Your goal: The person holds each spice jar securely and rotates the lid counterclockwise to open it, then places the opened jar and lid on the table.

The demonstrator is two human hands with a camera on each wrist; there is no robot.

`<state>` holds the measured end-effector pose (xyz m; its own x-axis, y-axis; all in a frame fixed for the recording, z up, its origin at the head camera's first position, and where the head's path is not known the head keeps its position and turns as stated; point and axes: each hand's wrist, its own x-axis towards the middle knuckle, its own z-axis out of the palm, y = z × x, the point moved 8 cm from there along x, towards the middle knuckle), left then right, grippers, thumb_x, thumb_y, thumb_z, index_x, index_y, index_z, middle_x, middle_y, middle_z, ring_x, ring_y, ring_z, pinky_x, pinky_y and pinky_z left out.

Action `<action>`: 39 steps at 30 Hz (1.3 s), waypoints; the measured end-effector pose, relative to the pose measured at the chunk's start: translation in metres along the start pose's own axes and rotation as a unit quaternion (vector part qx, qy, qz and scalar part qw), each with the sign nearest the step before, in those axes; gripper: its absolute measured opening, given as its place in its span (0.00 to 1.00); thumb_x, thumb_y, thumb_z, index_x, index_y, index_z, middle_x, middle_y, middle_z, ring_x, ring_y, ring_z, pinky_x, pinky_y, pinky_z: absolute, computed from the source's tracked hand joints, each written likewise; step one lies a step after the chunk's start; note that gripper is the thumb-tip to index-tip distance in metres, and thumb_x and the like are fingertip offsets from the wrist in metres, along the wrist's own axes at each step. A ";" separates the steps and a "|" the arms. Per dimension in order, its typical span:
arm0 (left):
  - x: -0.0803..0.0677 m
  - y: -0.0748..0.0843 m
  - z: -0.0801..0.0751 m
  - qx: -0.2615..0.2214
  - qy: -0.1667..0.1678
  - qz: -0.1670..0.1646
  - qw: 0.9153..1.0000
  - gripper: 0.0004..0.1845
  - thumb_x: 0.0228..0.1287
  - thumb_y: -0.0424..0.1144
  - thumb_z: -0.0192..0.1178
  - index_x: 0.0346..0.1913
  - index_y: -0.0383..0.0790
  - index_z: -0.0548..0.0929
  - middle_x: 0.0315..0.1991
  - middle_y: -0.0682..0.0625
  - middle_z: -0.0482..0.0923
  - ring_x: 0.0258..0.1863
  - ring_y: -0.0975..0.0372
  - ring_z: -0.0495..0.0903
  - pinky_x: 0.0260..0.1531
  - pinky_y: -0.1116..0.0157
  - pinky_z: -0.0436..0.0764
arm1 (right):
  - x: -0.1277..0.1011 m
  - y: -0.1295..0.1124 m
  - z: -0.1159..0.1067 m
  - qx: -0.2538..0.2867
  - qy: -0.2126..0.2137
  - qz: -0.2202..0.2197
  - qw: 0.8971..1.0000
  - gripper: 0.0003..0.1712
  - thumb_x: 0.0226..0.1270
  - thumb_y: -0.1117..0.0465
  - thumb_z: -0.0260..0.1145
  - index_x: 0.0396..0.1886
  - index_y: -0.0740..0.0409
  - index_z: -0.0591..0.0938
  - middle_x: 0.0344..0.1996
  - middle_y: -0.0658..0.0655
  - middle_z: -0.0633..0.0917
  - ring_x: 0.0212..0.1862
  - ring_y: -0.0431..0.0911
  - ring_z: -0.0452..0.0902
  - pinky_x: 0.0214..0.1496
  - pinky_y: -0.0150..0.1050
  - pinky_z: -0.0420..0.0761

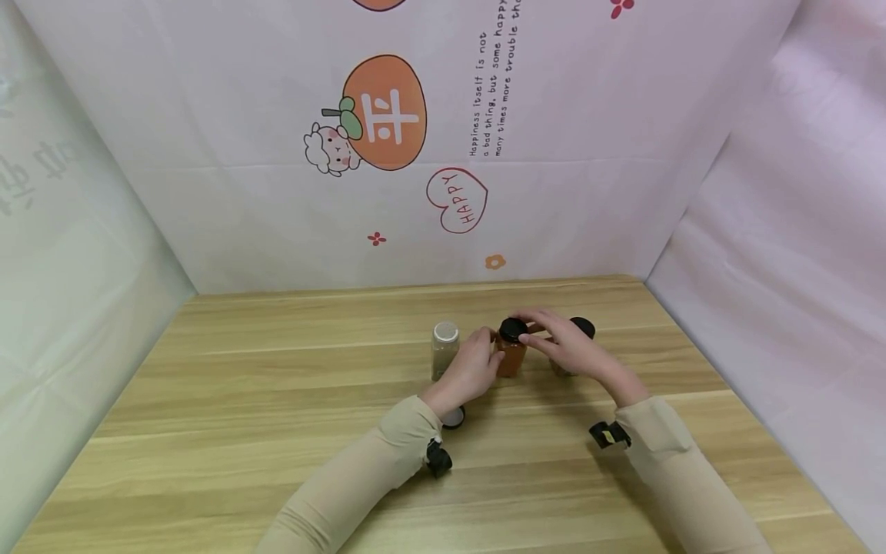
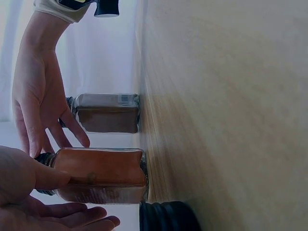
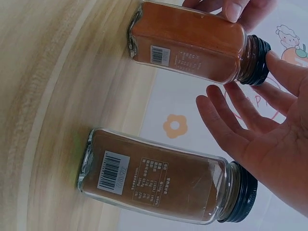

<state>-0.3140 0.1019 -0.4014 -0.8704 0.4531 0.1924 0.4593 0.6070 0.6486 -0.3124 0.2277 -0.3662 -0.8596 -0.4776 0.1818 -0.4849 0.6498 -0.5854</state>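
Standing upright near the middle of the wooden worktop [image 1: 277,400], the orange spice jar [image 1: 511,355] was steadied by the left hand [image 1: 469,372], whose thumb pressed its glass side while the other fingers lay loosely beneath in the left wrist view; that looked like a brace to keep the jar from turning or tipping; the right hand [image 1: 564,344] hovered over the jar's black screw cap [image 1: 513,329] with fingers spread and nearly straight, one fingertip seeming to touch the cap's edge, gripping nothing, probably placed to meet the cap from above; the jar's long axis ran vertical, base flat on the worktop and cap pointing straight up, its barcode label [image 3: 160,55] facing the right wrist camera; just beside it on the right stood a darker brown spice jar [image 1: 569,362], likewise upright with its black cap [image 1: 583,327] on, apart from the orange jar and largely hidden behind the right hand in the head view; to the left stood a pale jar with a light top [image 1: 445,350], near the left hand but not touched; a loose black lid [image 1: 453,417] lay on the worktop under the left wrist.
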 end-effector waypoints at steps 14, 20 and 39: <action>0.001 -0.004 0.003 -0.013 0.001 -0.014 1.000 0.19 0.72 0.37 0.50 0.61 0.31 0.68 0.58 0.39 0.73 0.59 0.53 0.74 0.54 0.59 0.77 | -0.003 -0.001 -0.001 0.004 0.032 0.019 0.999 0.29 0.70 0.54 0.59 0.67 0.56 0.67 0.63 0.62 0.72 0.57 0.58 0.75 0.53 0.54 0.78; 0.001 -0.003 0.002 -0.010 0.005 -0.010 1.000 0.19 0.72 0.37 0.51 0.60 0.31 0.69 0.57 0.39 0.73 0.58 0.53 0.74 0.54 0.59 0.77 | -0.006 0.000 -0.002 0.011 0.065 0.041 0.997 0.31 0.68 0.53 0.61 0.67 0.59 0.66 0.59 0.65 0.75 0.56 0.61 0.75 0.52 0.53 0.79; 0.000 -0.003 0.002 -0.011 0.002 -0.015 1.000 0.19 0.72 0.38 0.51 0.60 0.32 0.69 0.57 0.40 0.73 0.56 0.55 0.75 0.51 0.61 0.78 | -0.006 0.004 0.001 0.007 0.125 0.096 0.988 0.32 0.61 0.45 0.66 0.55 0.62 0.72 0.52 0.63 0.78 0.54 0.60 0.77 0.50 0.52 0.80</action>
<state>-0.3153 0.1016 -0.4042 -0.8841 0.4330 0.1757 0.4298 0.6060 0.6694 -0.3091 0.2325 -0.3703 -0.9491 -0.1847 0.2552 -0.3089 0.7052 -0.6382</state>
